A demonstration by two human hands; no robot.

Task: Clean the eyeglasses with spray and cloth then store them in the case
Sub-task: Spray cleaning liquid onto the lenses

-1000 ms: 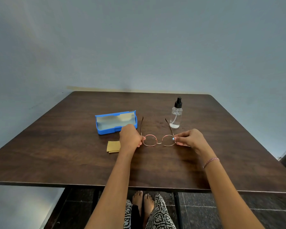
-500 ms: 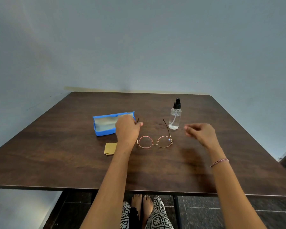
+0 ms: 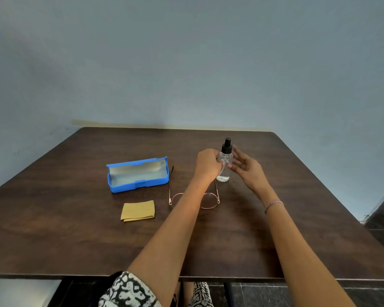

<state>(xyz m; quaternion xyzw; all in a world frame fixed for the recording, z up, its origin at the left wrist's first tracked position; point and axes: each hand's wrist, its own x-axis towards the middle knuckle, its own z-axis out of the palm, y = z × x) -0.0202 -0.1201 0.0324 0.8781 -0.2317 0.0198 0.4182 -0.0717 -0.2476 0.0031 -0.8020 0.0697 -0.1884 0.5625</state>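
**Bottle Pickup — Handling Notes**

From my station I read the left hand (image 3: 207,165) as curled round the bottle (image 3: 224,173) at its shoulder. The right hand (image 3: 245,168) hovered just beside it, fingers spread, holding nothing. The bottle stood upright on the table (image 3: 297,218), beyond the glasses (image 3: 209,200), which lay flat, temples unfolded, partly hidden from me. I judged the bottle light, rigid and smooth — prone to slip, so grip the body below the cap (image 3: 226,147). The glasses looked thin and fragile: lift by the frame. The case (image 3: 138,173) lay open, cloth (image 3: 138,210) near it.
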